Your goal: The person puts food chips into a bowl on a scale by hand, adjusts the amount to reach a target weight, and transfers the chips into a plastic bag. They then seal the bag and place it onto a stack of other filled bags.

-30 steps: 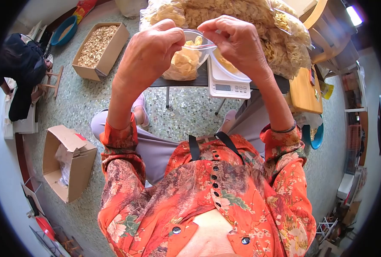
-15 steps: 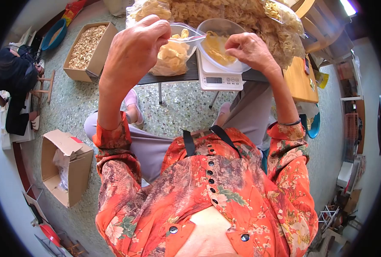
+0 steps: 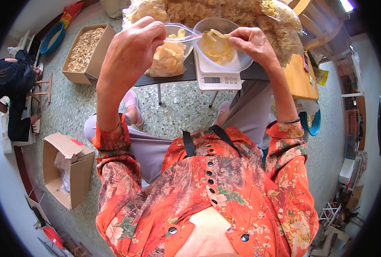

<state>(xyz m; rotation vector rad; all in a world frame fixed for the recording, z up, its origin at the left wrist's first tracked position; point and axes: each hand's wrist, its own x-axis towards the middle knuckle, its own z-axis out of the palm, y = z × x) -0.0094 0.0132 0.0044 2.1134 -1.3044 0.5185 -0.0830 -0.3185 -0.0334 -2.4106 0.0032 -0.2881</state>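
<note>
Hands, two, raised over the far tabletop edge. Left hand (image 3: 132, 53): fingers pinched shut on the rim of a clear bag (image 3: 170, 55), holding its mouth up and open toward the right, presumably so the contents stay in and more can go in. Right hand (image 3: 252, 43): fingertips closed on a pinch of pale yellow chips (image 3: 216, 43) at the right rim of the bowl (image 3: 241, 64); hands apart, bag mouth between them.

Bag: part full of the same chips, hanging from the left hand, its bottom resting on or just above the dark tabletop (image 3: 173, 77); which, I cannot tell.

Bowl: clear, holding a loose heap of chips, seated on a white scale (image 3: 218, 77), likely so portions can be weighed. Scale at the near tabletop edge, display facing the person.

Far of the scale: large clear sacks (image 3: 224, 10) of chips, stacked across the tabletop.

Right: wooden board (image 3: 300, 79), just beside the scale's right; blue basin (image 3: 315, 124) on the floor below it.

Left, on the floor: carton (image 3: 85, 53) filled with brownish pieces; blue dish (image 3: 51, 37) beyond it; a second person in dark clothing (image 3: 8, 85) seated at the far left edge.

Near left: open carton (image 3: 66, 171) holding crumpled plastic.
</note>
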